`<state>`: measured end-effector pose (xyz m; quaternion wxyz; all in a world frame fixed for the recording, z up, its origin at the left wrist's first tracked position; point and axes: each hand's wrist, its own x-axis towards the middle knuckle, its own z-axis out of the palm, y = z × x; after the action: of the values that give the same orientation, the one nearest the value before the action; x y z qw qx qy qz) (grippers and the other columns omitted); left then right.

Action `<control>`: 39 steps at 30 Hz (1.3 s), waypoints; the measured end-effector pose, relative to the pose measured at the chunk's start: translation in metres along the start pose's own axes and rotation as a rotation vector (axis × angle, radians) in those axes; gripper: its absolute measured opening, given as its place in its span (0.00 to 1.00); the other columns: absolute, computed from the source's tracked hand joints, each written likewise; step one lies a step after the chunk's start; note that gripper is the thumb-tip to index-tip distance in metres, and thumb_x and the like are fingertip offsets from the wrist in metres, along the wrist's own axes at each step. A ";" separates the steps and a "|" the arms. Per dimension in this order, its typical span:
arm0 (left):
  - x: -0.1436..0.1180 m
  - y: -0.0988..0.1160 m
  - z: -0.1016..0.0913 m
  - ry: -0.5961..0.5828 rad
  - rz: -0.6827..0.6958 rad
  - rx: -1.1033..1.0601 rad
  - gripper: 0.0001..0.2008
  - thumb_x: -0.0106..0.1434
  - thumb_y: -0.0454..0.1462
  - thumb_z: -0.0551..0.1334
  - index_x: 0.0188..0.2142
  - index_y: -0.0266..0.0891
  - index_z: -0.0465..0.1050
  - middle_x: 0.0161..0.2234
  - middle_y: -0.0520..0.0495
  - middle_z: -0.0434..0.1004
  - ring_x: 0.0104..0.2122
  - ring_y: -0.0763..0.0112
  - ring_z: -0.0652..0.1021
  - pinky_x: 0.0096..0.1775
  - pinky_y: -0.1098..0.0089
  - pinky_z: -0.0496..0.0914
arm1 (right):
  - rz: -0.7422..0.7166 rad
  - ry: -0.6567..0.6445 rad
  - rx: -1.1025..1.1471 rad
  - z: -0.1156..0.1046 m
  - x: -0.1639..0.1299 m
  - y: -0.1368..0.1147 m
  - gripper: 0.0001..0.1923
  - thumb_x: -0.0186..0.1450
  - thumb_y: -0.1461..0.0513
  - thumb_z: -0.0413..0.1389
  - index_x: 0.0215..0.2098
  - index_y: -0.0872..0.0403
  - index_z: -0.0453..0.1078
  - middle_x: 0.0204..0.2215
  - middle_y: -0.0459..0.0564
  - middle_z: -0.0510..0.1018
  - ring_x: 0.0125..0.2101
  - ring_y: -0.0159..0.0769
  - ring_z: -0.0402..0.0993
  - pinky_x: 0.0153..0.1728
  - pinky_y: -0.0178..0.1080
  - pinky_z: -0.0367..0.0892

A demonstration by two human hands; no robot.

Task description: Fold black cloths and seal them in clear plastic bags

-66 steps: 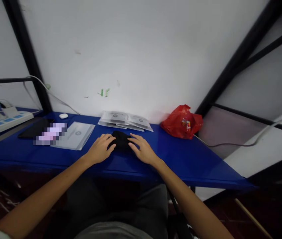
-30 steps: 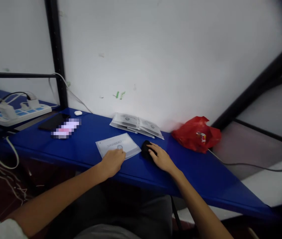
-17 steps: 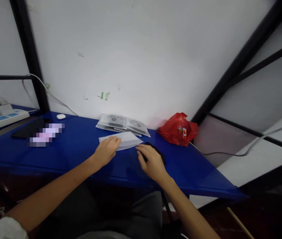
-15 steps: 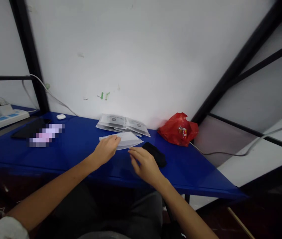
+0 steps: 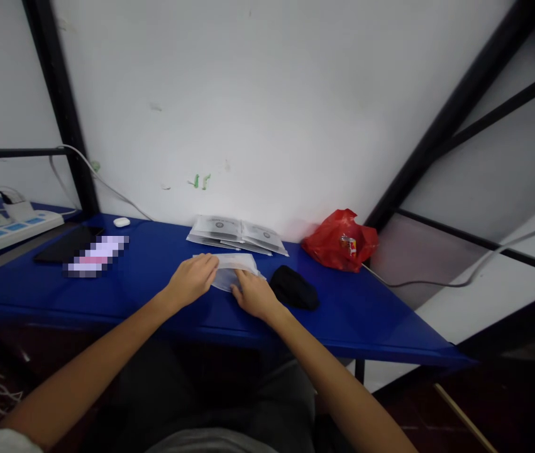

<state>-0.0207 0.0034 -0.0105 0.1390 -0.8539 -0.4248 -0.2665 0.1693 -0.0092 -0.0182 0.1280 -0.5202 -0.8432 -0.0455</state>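
A clear plastic pouch (image 5: 230,269) with printed white paper lies on the blue table (image 5: 154,283) in front of me. My left hand (image 5: 192,279) grips its left edge. My right hand (image 5: 253,294) pinches its right front corner. A folded black cloth (image 5: 294,288) lies just right of my right hand, apart from it. A stack of similar pouches (image 5: 236,233) rests against the wall behind.
A red plastic bag (image 5: 341,241) sits at the back right. At the left lie a dark phone (image 5: 66,245), a white earbud case (image 5: 121,221) and a power strip (image 5: 3,223) with cables. Black frame bars stand on both sides.
My left hand pulled a pouch from the left to the middle. My right hand slid the black cloth rightward, let it go and took hold of the pouch.
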 end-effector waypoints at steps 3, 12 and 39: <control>-0.009 -0.012 0.012 0.040 0.041 0.012 0.08 0.66 0.32 0.50 0.38 0.38 0.68 0.34 0.48 0.74 0.35 0.69 0.74 0.35 0.71 0.65 | -0.082 0.033 0.143 0.002 -0.004 0.004 0.22 0.64 0.62 0.50 0.56 0.60 0.60 0.52 0.61 0.71 0.50 0.44 0.69 0.50 0.44 0.65; -0.023 -0.025 0.026 0.209 0.063 0.071 0.10 0.66 0.32 0.52 0.37 0.38 0.71 0.29 0.49 0.75 0.31 0.70 0.75 0.32 0.72 0.65 | 0.023 0.387 0.290 -0.033 -0.041 0.057 0.10 0.65 0.61 0.49 0.36 0.53 0.72 0.46 0.54 0.76 0.46 0.39 0.72 0.48 0.42 0.66; -0.024 -0.024 0.021 0.147 -0.148 -0.083 0.11 0.66 0.35 0.52 0.37 0.40 0.73 0.33 0.49 0.78 0.33 0.71 0.77 0.33 0.74 0.67 | 0.186 -0.061 -0.056 -0.027 -0.062 0.081 0.27 0.56 0.66 0.53 0.55 0.58 0.65 0.53 0.60 0.69 0.50 0.47 0.66 0.50 0.47 0.61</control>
<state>-0.0446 0.0118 -0.0417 0.1144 -0.8033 -0.4640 -0.3553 0.2721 -0.0323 -0.0131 0.0915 -0.6006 -0.7932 -0.0413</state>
